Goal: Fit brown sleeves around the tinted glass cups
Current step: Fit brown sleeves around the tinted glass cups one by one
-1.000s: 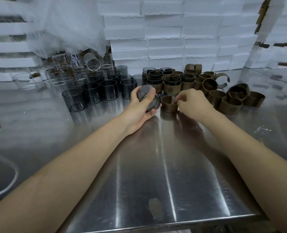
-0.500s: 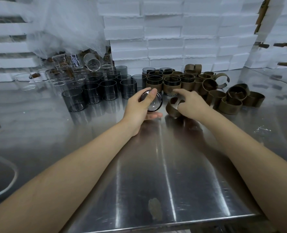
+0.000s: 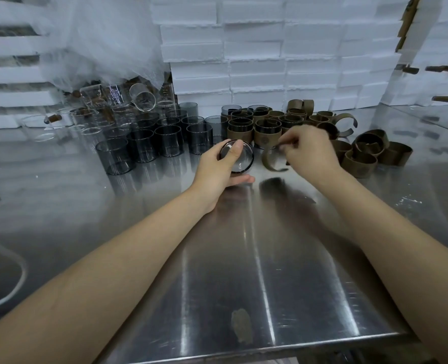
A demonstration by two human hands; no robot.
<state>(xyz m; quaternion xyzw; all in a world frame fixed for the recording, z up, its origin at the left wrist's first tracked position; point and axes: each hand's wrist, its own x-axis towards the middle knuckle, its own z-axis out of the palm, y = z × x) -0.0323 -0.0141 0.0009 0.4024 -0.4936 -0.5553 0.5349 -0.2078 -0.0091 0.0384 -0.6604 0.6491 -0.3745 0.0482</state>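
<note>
On the steel surface (image 3: 243,258), bare tinted glass cups (image 3: 144,145) stand left of sleeved ones (image 3: 267,130), loose brown sleeves (image 3: 362,160) heaped right. Left hand (image 3: 215,172) grips one tinted cup (image 3: 242,161) tipped on its side; right hand (image 3: 309,153) pinches an uncurled sleeve (image 3: 268,161) just beside it.

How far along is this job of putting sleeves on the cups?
Done: a cluster of sleeved cups stands at the back. In hand: the left hand grips a tinted cup tipped on its side, and the right hand pinches an opened brown sleeve beside it, not yet around it. Left: many bare tinted cups on the left and a pile of loose sleeves on the right.
</note>
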